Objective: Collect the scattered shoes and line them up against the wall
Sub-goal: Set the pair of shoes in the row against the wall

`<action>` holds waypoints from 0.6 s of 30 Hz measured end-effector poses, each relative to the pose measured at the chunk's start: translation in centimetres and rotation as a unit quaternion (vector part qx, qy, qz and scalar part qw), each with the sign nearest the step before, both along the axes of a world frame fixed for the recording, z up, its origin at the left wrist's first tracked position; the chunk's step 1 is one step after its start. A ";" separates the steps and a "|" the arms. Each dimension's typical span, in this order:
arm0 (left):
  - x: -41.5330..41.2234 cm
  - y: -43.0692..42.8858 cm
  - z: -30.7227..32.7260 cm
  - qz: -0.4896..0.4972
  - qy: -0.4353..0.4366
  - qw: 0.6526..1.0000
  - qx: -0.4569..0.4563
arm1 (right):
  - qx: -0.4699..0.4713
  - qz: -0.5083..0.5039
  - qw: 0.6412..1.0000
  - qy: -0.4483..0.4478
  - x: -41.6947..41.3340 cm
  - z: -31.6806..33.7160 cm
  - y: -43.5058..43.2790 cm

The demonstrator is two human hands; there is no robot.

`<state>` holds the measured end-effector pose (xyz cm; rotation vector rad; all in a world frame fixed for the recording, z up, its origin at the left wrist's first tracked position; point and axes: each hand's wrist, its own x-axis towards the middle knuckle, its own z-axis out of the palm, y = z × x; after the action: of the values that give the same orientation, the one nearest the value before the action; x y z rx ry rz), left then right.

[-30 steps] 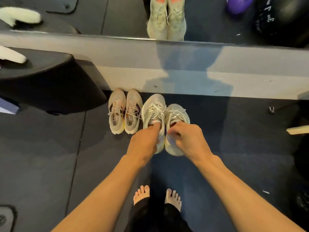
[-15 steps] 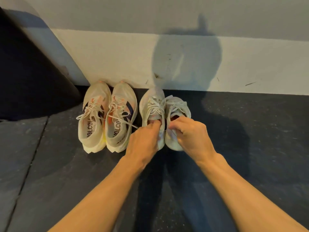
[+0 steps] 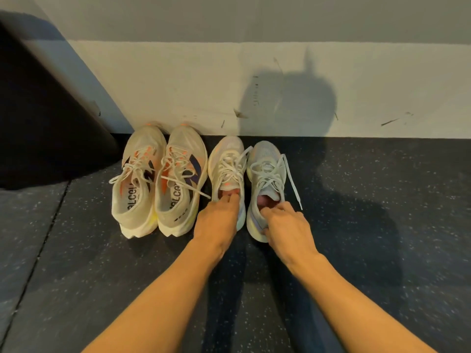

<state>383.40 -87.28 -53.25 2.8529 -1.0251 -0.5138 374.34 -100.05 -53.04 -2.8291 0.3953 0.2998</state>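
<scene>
The two smaller shoes stood side by side just right of the frame's centre, toes toward the wall [image 3: 178, 85]. The white shoe [image 3: 226, 159] had its toe at the foot of the wall, and the pale grey shoe [image 3: 267, 164] to its right sat a touch further back. The left hand [image 3: 216, 222] had its grip clenched on the white shoe's heel, fingers hooked over the collar into the opening. The right hand [image 3: 285, 225] grasped the grey shoe's heel the same way, fingers curled inside and thumb against the outer edge. A loose lace [image 3: 293, 179] from the grey shoe trailed down its right side onto the floor [image 3: 382, 225].

Left of these, close beside the white shoe, a larger cream pair [image 3: 179, 184] with orange and navy markings stood with toes at the wall. The floor was dark speckled rubber. A big black shape [image 3: 38, 123] filled the upper left of the frame, and a rounded shadow [image 3: 288, 98] lay on the wall above the smaller shoes.
</scene>
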 end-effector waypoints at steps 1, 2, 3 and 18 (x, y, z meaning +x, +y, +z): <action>0.1 0.0 0.1 -0.002 0.002 1.000 0.000 | 0.027 -0.013 1.000 -0.001 0.1 0.2 0.1; 0.1 -0.1 0.1 -0.004 0.001 1.000 -0.001 | 0.051 -0.026 0.998 -0.005 0.4 0.3 0.1; 0.2 -0.2 0.1 -0.004 -0.002 1.000 -0.004 | 0.064 -0.037 0.997 -0.009 0.6 0.3 0.0; 0.7 -0.2 3.4 0.083 0.038 0.992 -0.092 | 0.008 -0.010 1.000 0.016 2.4 3.4 -1.1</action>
<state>384.05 -87.53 -49.85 2.7027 -0.7694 -0.4831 376.73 -101.17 -49.67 -2.8054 0.4252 0.3438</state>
